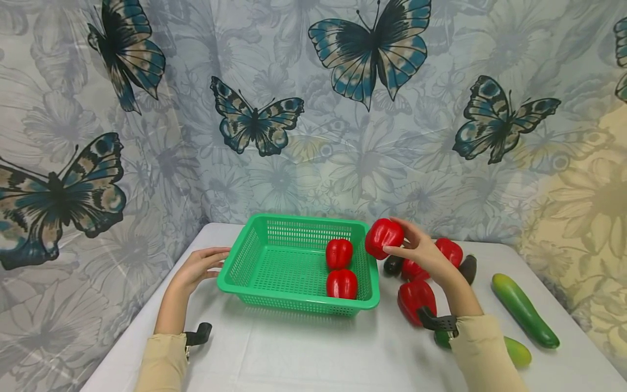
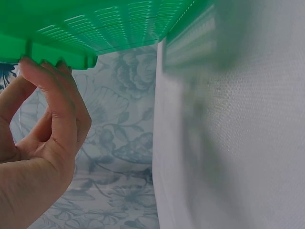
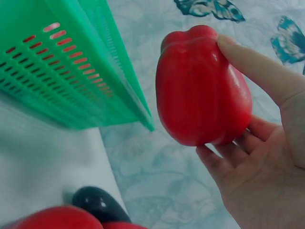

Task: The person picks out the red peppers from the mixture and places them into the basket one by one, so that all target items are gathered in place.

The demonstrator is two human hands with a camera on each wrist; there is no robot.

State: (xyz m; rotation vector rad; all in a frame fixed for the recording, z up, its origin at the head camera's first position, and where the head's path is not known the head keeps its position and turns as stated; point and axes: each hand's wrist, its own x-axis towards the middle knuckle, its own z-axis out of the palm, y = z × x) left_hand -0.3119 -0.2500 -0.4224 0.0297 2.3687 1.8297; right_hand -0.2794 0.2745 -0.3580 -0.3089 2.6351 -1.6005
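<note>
My right hand [image 1: 420, 247] holds a red bell pepper [image 1: 384, 238] up beside the basket's right rim. In the right wrist view, the thumb presses near the top of that pepper [image 3: 202, 88] while the fingers curl under its lower end. My left hand [image 1: 202, 268] is at the left rim of the green plastic basket [image 1: 296, 304]. In the left wrist view, bent fingers [image 2: 62, 102] have their tips at the rim. Inside the basket, two red peppers, a rear one [image 1: 339, 253] and a front one [image 1: 342, 284], lie along the right side.
Right of the basket lie more red peppers, including one near the right wrist [image 1: 416, 299]. Dark eggplants [image 1: 393, 265] sit among them. A long green cucumber [image 1: 525, 310] and another green vegetable [image 1: 517, 351] lie farther right. Behind the white table [image 1: 294, 348] hangs a butterfly-patterned cloth [image 1: 343, 179].
</note>
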